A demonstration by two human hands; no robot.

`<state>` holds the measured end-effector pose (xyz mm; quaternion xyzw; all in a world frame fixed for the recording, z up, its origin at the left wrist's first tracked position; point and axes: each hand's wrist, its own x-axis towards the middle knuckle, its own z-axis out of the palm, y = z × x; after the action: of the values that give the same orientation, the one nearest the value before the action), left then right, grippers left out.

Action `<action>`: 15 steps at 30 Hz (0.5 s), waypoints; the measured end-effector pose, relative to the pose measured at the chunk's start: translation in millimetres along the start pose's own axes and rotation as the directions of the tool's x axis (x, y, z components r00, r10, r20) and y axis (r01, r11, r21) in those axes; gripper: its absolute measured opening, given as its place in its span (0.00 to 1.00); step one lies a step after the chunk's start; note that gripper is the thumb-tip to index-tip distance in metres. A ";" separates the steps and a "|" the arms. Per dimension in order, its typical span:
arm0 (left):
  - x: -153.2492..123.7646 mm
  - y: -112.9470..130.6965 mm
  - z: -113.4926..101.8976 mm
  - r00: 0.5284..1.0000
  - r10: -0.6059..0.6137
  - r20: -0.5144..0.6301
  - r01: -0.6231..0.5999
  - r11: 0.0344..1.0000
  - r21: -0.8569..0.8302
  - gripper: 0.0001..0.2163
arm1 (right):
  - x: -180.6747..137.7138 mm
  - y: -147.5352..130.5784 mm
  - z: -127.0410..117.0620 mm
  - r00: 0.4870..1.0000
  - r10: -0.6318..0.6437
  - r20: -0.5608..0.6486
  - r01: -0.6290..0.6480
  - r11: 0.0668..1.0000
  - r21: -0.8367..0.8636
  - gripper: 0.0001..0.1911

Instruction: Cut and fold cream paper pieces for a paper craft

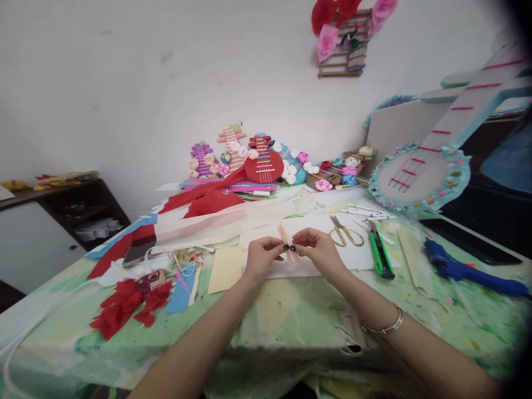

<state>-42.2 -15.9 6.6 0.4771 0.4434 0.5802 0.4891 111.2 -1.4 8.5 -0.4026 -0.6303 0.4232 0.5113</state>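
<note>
Between my two hands is a narrow strip of pale pink crepe-like paper (pixel 284 231), standing roughly upright. My left hand (pixel 265 255) pinches it from the left, and my right hand (pixel 315 249) pinches it from the right. Both thumbs meet in front of the strip, their dark nails side by side. Under the hands lies a white sheet (pixel 361 260). Gold-handled scissors (pixel 344 231) rest just beyond my right hand, with a green utility knife (pixel 379 252) to their right. A cream paper piece (pixel 225 270) lies left of my left hand.
Red crepe paper (pixel 120 305) and blue scraps are at the left. A blue glue gun (pixel 469 269) and a black phone-like slab (pixel 469 241) lie at the right. Small paper lutes, including a red one (pixel 264 166), line the wall; a large pale-blue one (pixel 419 172) leans at right.
</note>
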 end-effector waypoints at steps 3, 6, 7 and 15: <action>-0.5 -0.2 0.0 1.000 0.012 -0.008 -0.012 1.000 0.002 0.12 | -0.3 -2.1 0.1 0.998 0.061 0.035 -0.064 0.995 0.080 0.15; -0.5 -0.7 -0.2 0.997 0.080 0.024 -0.081 0.995 0.059 0.11 | -1.0 -2.9 1.1 0.991 0.104 0.078 -0.115 0.983 0.144 0.16; -0.5 -0.8 -0.3 0.992 0.118 0.031 -0.121 0.988 0.098 0.10 | -1.2 -2.9 1.5 0.989 0.111 0.093 -0.125 0.979 0.160 0.16; -8.1 0.1 1.8 0.883 0.437 0.173 -0.462 0.738 0.492 0.02 | -1.1 -5.6 -2.1 0.988 -0.144 0.053 0.143 0.989 0.027 0.32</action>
<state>-40.0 -23.8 6.0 0.6968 0.4435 0.5280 0.1975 113.0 -3.9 13.7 -0.3388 -0.6665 0.4034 0.5275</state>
